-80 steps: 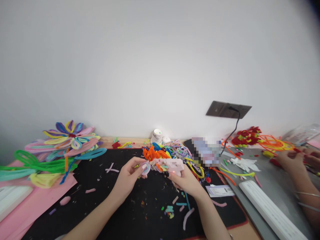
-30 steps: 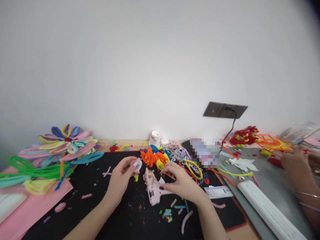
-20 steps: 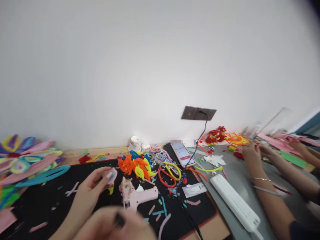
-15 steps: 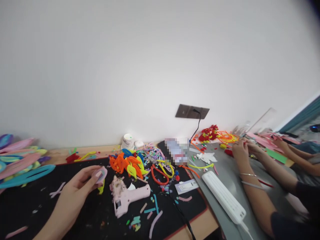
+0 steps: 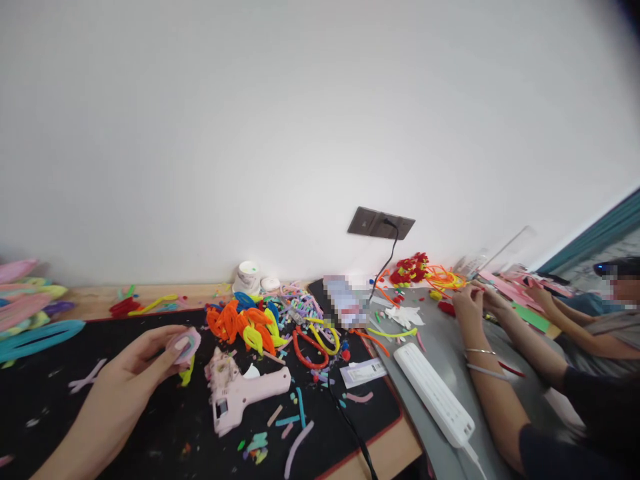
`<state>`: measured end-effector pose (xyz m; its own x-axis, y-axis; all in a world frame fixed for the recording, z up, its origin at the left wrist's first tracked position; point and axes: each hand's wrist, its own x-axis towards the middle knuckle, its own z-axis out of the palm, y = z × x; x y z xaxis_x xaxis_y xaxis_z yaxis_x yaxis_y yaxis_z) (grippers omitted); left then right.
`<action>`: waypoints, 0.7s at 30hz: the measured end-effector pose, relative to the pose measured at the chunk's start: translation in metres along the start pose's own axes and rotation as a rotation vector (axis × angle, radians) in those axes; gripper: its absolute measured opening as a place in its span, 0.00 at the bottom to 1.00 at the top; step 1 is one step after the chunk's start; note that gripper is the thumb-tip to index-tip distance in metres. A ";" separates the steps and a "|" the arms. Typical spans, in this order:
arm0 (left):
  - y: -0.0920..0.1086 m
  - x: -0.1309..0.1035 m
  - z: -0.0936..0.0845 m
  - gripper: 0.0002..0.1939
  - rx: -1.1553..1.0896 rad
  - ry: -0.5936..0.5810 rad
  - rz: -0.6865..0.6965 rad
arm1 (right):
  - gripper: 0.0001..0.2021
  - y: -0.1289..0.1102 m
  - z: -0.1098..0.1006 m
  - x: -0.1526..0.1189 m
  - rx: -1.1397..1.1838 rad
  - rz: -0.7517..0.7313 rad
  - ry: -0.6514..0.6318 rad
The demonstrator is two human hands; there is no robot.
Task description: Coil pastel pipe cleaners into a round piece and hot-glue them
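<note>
My left hand (image 5: 133, 373) is closed in a pinch, thumb over fingers, on a small round pink piece with a scalloped edge (image 5: 188, 347) and a bluish-grey centre. Just below it, a yellow-green fuzzy strip (image 5: 187, 373) shows; whether it is joined to the piece I cannot tell. To the right of this hand a pink glue gun (image 5: 250, 392) lies on its side on the black mat (image 5: 165, 433), its nozzle end covered in crusted residue. Behind the glue gun sits a heap of orange pipe-cleaner loops (image 5: 231, 325). My right hand is out of the picture.
A white power strip (image 5: 434, 395) lies on the grey table (image 5: 400, 413). A black cord (image 5: 350, 427) crosses the mat. Cut pipe-cleaner bits (image 5: 257, 441), a phone (image 5: 344, 300) and a paper cup (image 5: 247, 277) stand around. A co-worker's hands (image 5: 473, 307) are at the right.
The whole view has shifted slightly, so most things sit further left. My left hand keeps its pinch on the pink piece, which is turned a little.
</note>
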<state>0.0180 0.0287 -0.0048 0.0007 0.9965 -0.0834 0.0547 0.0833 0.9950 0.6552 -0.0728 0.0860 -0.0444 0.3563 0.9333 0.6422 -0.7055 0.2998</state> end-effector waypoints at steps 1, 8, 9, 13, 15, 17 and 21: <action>0.000 0.000 0.000 0.31 0.001 0.006 -0.004 | 0.16 0.004 0.007 -0.004 -0.010 -0.006 -0.049; -0.003 0.000 0.001 0.31 -0.058 0.021 -0.023 | 0.12 0.027 0.040 -0.022 -0.085 -0.023 -0.314; -0.003 0.000 0.001 0.31 -0.069 0.027 -0.028 | 0.10 0.029 0.043 -0.023 -0.092 -0.025 -0.336; -0.005 0.001 0.001 0.29 -0.080 0.038 -0.038 | 0.11 0.034 0.049 -0.027 -0.109 -0.026 -0.402; -0.006 0.002 0.001 0.29 -0.075 0.031 -0.030 | 0.10 0.035 0.050 -0.028 -0.111 -0.013 -0.428; -0.007 0.002 0.000 0.28 -0.077 0.030 -0.025 | 0.11 0.034 0.050 -0.028 -0.106 0.008 -0.453; -0.008 0.003 0.000 0.27 -0.092 0.035 -0.023 | 0.16 0.029 0.044 -0.029 -0.060 0.036 -0.486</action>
<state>0.0177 0.0309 -0.0132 -0.0346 0.9937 -0.1062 -0.0371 0.1050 0.9938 0.7093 -0.0766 0.0593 0.3488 0.5659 0.7471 0.5910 -0.7515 0.2933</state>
